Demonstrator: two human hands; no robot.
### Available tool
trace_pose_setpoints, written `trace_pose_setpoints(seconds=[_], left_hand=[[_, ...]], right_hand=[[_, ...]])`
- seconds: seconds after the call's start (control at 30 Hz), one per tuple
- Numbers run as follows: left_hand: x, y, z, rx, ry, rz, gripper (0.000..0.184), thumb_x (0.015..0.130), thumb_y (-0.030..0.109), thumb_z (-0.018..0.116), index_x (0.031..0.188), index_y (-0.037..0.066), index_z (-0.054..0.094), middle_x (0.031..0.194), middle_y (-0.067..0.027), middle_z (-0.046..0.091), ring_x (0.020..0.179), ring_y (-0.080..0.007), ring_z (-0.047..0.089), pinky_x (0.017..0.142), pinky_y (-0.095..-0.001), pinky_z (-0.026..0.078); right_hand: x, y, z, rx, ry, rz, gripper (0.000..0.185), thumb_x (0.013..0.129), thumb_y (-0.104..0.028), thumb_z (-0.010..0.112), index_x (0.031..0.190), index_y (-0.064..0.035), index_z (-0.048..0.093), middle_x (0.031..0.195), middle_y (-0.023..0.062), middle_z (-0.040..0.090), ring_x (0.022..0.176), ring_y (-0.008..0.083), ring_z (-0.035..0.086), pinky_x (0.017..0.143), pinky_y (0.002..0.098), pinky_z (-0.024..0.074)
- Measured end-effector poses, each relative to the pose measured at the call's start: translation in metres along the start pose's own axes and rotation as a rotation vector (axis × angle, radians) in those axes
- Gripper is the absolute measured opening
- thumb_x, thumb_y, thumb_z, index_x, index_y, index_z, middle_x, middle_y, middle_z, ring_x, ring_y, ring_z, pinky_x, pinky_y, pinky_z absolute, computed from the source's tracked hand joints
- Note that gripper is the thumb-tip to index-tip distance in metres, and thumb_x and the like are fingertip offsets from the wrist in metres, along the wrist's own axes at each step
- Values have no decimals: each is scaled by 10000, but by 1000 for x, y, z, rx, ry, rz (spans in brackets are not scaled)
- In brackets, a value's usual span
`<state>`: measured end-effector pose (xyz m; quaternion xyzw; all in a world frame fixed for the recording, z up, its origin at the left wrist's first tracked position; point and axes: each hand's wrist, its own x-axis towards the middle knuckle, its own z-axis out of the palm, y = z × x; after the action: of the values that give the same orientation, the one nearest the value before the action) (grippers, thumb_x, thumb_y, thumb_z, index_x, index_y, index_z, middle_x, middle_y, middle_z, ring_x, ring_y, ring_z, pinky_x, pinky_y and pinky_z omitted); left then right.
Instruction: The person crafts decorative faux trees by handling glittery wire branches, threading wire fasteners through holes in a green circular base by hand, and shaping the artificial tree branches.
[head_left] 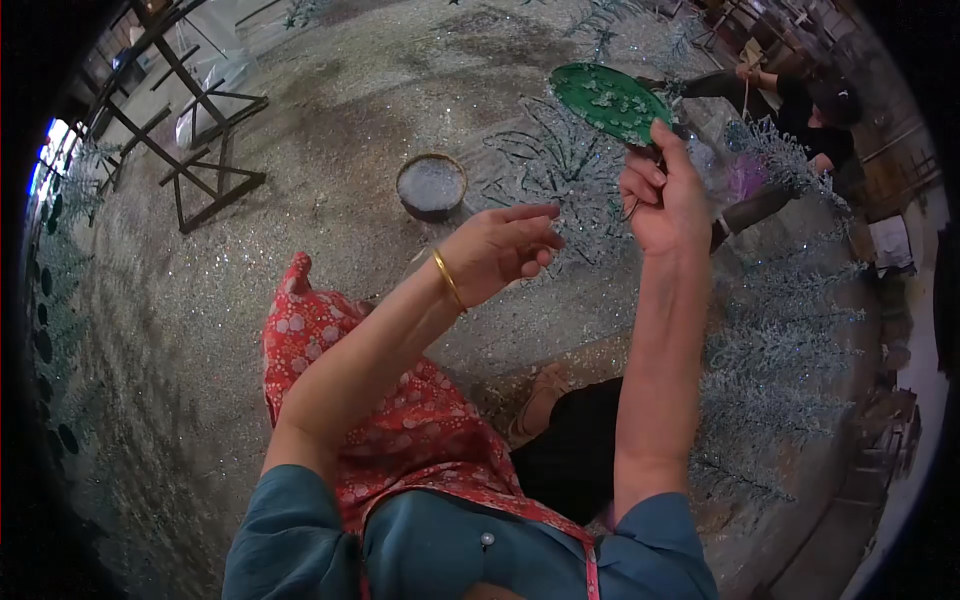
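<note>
My right hand (665, 195) is raised and closed on the near edge of a flat green oval disc (590, 92). Pale, glittery clumps form a pattern on the disc's face, and my thumb lies along its rim. To the left and lower, my left hand (505, 250) hangs in the air, fingers loosely bent and apart, with nothing visible in them; a gold bangle (447, 278) circles that wrist. Just beyond it, a round tub (432, 187) of whitish glitter stands on the floor. Glitter-coated green sprigs (550, 160) lie on the floor beyond my hands.
Glitter covers the concrete floor (200, 370). Dark metal stands (215, 185) are at the upper left. Frosted artificial branches (780, 350) line the right side. Another person (815, 110) sits at the upper right. Dark ovals (42, 340) hang along the left edge.
</note>
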<state>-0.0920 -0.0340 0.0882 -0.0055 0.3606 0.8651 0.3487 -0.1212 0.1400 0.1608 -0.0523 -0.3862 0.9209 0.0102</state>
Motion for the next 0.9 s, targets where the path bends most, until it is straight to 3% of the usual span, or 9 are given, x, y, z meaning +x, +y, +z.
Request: trace_pose_setpoints(seconds=[0.33, 0.43, 0.5, 0.63, 0.7, 0.77, 0.9], left_hand=[[13, -4, -3, 153, 180, 240, 131, 797, 124, 527, 825, -3, 507, 708, -100, 569, 570, -142, 542, 486, -222, 419], [1, 5, -11, 209, 125, 202, 150, 817, 149, 489, 813, 0, 507, 722, -115, 579, 591, -151, 555, 485, -225, 423], [-10, 14, -18, 253, -341, -159, 179, 836, 172, 452, 792, 7, 507, 713, -120, 576, 576, -147, 545, 447, -212, 407], [-21, 11, -7, 235, -279, -227, 205, 845, 203, 454, 763, 21, 502, 702, -113, 573, 540, -132, 522, 390, -192, 367], [-11, 6, -27, 92, -122, -187, 245, 861, 236, 434, 762, 23, 504, 689, -97, 564, 511, -120, 499, 355, -179, 330], [-3, 3, -53, -82, -209, -204, 260, 871, 247, 422, 772, 24, 512, 680, -78, 559, 522, -115, 497, 373, -183, 338], [0, -14, -63, -18, -54, -250, 221, 865, 217, 431, 861, 13, 515, 705, -69, 556, 536, -115, 499, 430, -198, 373]], right_hand=[[4, 6, -4, 67, -3, 23, 103, 783, -82, 557, 843, -41, 484, 729, 25, 499, 432, 25, 305, 367, 161, 219], [6, 6, -7, 79, -7, 21, 104, 783, -81, 557, 843, -37, 485, 726, 25, 497, 430, 26, 305, 367, 161, 220], [6, 5, -8, 81, -8, 20, 106, 782, -81, 558, 844, -35, 486, 724, 25, 496, 429, 27, 305, 367, 161, 220], [10, 2, -14, 109, -14, 45, 111, 778, -77, 563, 846, -35, 487, 721, 21, 494, 427, 30, 307, 366, 161, 219], [11, 1, -14, 106, -3, 38, 110, 776, -75, 564, 845, -36, 487, 724, 23, 494, 427, 30, 307, 365, 161, 219], [11, 0, -13, 104, 9, 32, 109, 775, -72, 565, 844, -37, 488, 728, 25, 494, 427, 30, 307, 365, 161, 218], [11, -5, -17, 122, 17, 15, 130, 778, -72, 561, 873, -30, 484, 771, 48, 508, 431, 31, 309, 366, 161, 221]])
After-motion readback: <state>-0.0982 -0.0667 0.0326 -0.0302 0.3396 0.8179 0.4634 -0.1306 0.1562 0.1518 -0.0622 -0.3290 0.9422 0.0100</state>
